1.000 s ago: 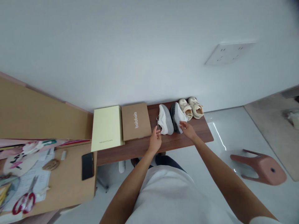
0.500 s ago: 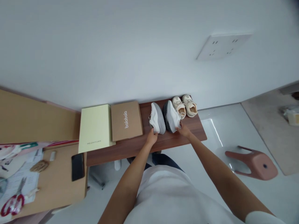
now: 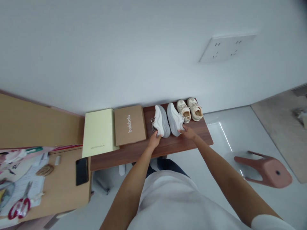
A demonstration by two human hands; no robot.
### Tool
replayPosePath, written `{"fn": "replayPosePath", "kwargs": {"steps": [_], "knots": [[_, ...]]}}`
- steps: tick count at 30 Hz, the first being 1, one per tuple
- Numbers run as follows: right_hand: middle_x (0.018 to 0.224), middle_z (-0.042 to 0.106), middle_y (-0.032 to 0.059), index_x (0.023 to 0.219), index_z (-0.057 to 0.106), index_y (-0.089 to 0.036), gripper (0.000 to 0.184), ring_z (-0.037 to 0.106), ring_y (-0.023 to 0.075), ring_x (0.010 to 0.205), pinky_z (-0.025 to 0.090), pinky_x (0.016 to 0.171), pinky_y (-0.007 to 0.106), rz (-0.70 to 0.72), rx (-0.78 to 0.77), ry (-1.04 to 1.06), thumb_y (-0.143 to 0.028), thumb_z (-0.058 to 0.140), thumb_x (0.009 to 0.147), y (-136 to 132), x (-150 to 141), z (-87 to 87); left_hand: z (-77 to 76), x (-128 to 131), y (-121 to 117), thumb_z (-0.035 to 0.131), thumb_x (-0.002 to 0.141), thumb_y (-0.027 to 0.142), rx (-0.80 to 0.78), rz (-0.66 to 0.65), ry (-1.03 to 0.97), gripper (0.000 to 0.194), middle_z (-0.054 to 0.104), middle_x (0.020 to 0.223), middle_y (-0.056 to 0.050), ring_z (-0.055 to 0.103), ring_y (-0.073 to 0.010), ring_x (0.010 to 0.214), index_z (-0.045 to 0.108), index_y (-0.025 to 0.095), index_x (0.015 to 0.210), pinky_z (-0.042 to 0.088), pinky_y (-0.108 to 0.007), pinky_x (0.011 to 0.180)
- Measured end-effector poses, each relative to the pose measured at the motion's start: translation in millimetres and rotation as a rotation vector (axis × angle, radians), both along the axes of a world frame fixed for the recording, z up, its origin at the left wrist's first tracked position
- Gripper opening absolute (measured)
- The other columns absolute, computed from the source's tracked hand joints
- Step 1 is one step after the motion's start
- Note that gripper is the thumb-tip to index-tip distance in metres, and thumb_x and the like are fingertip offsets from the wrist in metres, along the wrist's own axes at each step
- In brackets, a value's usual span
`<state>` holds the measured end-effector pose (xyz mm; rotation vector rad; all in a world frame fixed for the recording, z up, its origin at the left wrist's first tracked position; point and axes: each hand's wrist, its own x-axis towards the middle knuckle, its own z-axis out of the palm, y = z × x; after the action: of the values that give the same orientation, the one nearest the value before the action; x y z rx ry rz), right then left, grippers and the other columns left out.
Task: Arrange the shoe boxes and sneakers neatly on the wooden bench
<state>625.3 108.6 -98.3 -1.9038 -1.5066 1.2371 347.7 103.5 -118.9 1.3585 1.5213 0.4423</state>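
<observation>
My left hand point(image 3: 154, 139) grips the heel of a white sneaker point(image 3: 158, 121) with a grey sole, its laces hanging to the left. The matching white sneaker point(image 3: 174, 118) is held at the heel by my right hand point(image 3: 188, 132). Both sneakers lean on their sides over a dark wooden bench point(image 3: 136, 155), soles facing each other, toes toward the wall. Right of them stands a smaller pair of cream shoes, the left cream shoe point(image 3: 183, 110) close to the right sneaker and the right cream shoe point(image 3: 194, 109) beside it.
A brown shoebox point(image 3: 130, 127) and a pale yellow box point(image 3: 99, 131) lie on the bench's left part. At left, a desk point(image 3: 64, 188) carries a phone point(image 3: 82, 171), scissors point(image 3: 20, 204) and papers. A pink stool point(image 3: 271, 171) stands on the floor at right.
The right-hand sneaker has tilted and come slightly left, toward the other one, so less of its dark shadow shows. Both hands keep their hold. The view has shifted slightly.
</observation>
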Motion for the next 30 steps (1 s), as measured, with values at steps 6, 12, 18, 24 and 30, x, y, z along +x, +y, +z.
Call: {"fn": "replayPosePath", "kwargs": {"steps": [6, 12, 18, 24, 30], "knots": [[0.092, 0.077, 0.008, 0.093, 0.071, -0.017, 0.025, 0.07, 0.0257, 0.088, 0.053, 0.085, 0.035, 0.109, 0.101, -0.235, -0.041, 0.065, 0.089, 4, -9, 12.7, 18.3, 2, 2, 0.059, 0.095, 0.025, 0.122, -0.044, 0.181, 0.044, 0.067, 0.139, -0.017, 0.061, -0.0282, 0.129, 0.062, 0.012, 0.137, 0.046, -0.041, 0.112], [0.107, 0.077, 0.0147, 0.108, 0.075, -0.017, 0.032, 0.063, 0.0329, 0.121, 0.047, 0.101, 0.04, 0.116, 0.182, -0.571, -0.042, 0.068, 0.091, 3, -35, 27.6, 37.8, 10, 5, 0.054, 0.098, 0.024, 0.24, -0.122, 0.341, 0.041, 0.069, 0.134, -0.016, 0.058, -0.0296, 0.131, 0.064, 0.013, 0.135, 0.045, -0.043, 0.113], [0.11, 0.078, 0.0162, 0.112, 0.076, -0.017, 0.029, 0.056, 0.0356, 0.131, 0.041, 0.109, 0.044, 0.15, 0.215, -0.653, -0.037, 0.065, 0.094, -1, -61, 39.6, 68.5, 20, 9, 0.053, 0.1, 0.028, 0.267, -0.235, 0.526, 0.035, 0.072, 0.126, -0.013, 0.059, -0.0287, 0.125, 0.066, 0.018, 0.13, 0.047, -0.039, 0.106], [0.111, 0.078, 0.0159, 0.109, 0.077, -0.017, 0.026, 0.044, 0.0356, 0.143, 0.037, 0.113, 0.047, 0.212, 0.209, -0.716, -0.032, 0.059, 0.097, 3, -82, 46.5, 86.0, 34, 16, 0.049, 0.101, 0.028, 0.172, -0.341, 0.705, 0.03, 0.074, 0.118, -0.012, 0.059, -0.0285, 0.123, 0.065, 0.02, 0.125, 0.046, -0.041, 0.099], [0.117, 0.077, 0.0168, 0.111, 0.077, -0.019, 0.027, 0.038, 0.0369, 0.148, 0.04, 0.109, 0.048, 0.222, 0.151, -0.739, -0.032, 0.058, 0.098, 13, -94, 49.5, 82.1, 33, 23, 0.048, 0.101, 0.025, 0.152, -0.367, 0.747, 0.03, 0.074, 0.115, -0.013, 0.06, -0.0282, 0.121, 0.064, 0.02, 0.126, 0.047, -0.041, 0.097]]}}
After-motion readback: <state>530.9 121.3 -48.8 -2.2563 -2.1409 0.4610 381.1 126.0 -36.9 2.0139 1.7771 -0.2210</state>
